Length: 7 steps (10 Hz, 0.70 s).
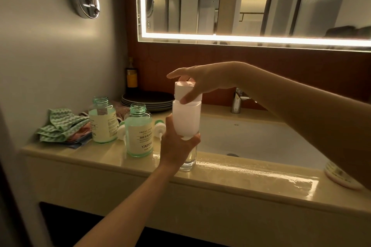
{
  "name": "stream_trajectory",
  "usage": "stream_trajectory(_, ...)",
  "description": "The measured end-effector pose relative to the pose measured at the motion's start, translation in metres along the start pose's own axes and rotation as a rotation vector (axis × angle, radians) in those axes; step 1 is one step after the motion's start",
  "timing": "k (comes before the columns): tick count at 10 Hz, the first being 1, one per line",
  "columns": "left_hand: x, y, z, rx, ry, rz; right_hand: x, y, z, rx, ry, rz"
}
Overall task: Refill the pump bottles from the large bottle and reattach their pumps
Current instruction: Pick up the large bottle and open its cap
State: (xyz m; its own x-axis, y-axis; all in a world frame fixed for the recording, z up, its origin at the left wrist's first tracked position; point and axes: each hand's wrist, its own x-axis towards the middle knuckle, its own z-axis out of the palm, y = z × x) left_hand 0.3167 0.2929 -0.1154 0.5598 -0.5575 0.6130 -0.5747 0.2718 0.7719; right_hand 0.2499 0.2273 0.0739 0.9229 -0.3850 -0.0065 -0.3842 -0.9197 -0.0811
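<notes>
Steadying large bottle (186, 120) in curled left hand (176, 146); pinching its white cap (185, 91) with right hand (206, 80), presumably for twisting. Left of those fingers: uncapped pump bottles (139, 132).

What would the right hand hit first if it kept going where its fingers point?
Probably the dark bottle by the wall: the right hand, gripping the large bottle, points left above the open pump bottles. Depth is unclear; it might miss.

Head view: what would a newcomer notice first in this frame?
The large bottle, white and upright at centre, with the left hand gripping its body and the right hand on its cap. Left of it stand two green pump bottles, necks open, on the counter; above glows the lit mirror.
</notes>
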Motion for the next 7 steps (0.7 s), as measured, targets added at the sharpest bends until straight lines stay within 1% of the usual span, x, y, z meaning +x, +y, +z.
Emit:
stream_trajectory(1,0.0004,-0.0033,0.0011,-0.01,-0.006,0.001,0.0017,-0.0057,0.0041,-0.017,0.087,0.098)
stream_trajectory(2,0.0008,-0.0024,0.0009,0.008,-0.009,0.009,0.0078,-0.0101,0.0117,-0.11,0.185,0.145)
stream_trajectory(3,0.0012,-0.003,0.001,0.005,-0.015,0.007,0.0044,-0.0135,0.014,-0.156,0.219,0.217)
stream_trajectory(4,0.0013,-0.004,0.0008,-0.01,-0.009,0.009,0.0035,-0.0132,0.0093,-0.015,0.123,0.19)
stream_trajectory(5,0.001,-0.0066,0.0013,-0.015,-0.013,0.005,0.0005,-0.0114,0.0105,0.036,0.097,0.191)
stream_trajectory(6,0.0013,-0.0065,0.0016,-0.014,-0.016,0.007,0.0052,-0.008,0.0123,0.013,0.087,0.196)
stream_trajectory(7,0.0013,-0.0065,0.0018,-0.013,-0.021,0.007,0.0086,-0.0072,0.0073,0.043,0.137,0.201)
